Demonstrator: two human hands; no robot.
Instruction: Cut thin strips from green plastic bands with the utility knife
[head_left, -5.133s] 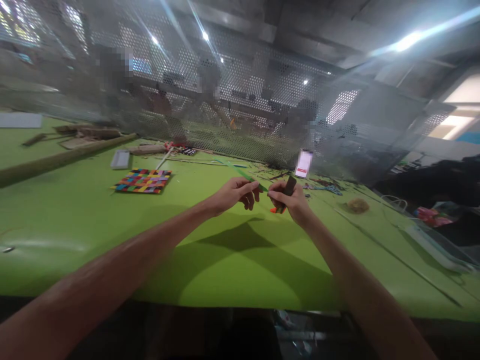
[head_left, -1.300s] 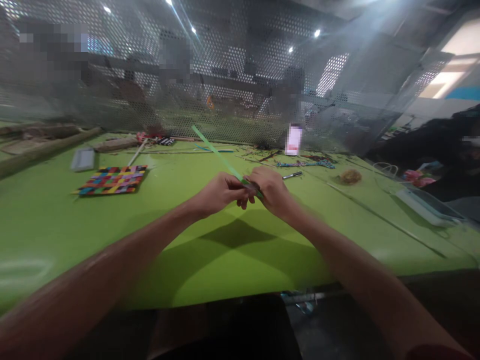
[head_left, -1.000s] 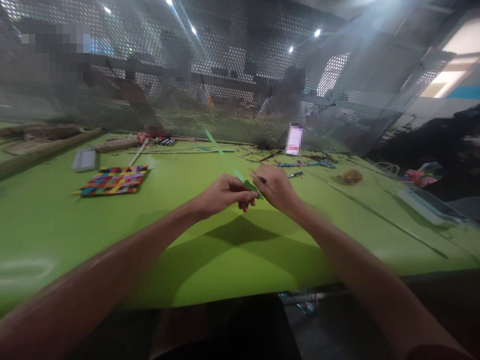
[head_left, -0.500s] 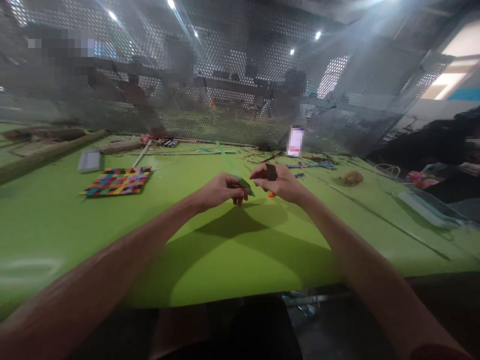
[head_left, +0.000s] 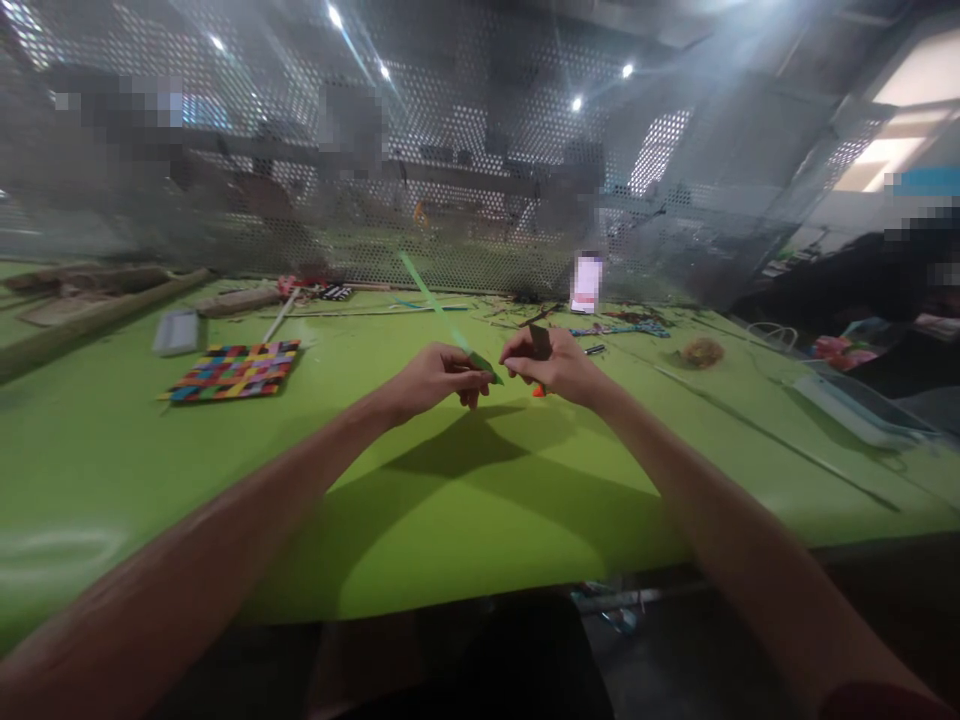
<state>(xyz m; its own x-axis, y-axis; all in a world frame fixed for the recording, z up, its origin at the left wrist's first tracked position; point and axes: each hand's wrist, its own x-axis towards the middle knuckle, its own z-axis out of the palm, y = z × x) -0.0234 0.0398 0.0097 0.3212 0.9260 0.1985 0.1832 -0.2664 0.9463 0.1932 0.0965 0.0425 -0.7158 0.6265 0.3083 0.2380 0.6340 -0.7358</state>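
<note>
Head view | my left hand (head_left: 439,382) pinches a green strip (head_left: 433,298) | my right hand (head_left: 561,368), close by, grips a dark object (head_left: 540,341) | woven mat (head_left: 236,370) off left

Only a narrow gap lies between the left hand (head_left: 442,378) and the right hand (head_left: 562,365). Toward the near edge, the desk (head_left: 480,540) leaves broad room to pass. A green strip (head_left: 432,298) slants forward and leftward, across the left hand's way ahead. Low reaches leftward meet a woven mat (head_left: 236,372) and a white box (head_left: 176,332); farther ahead, a phone (head_left: 586,284) and perforated screen (head_left: 480,215) stand in the way; rightward, a tan clump (head_left: 703,352) and thin stick (head_left: 817,462)
</note>
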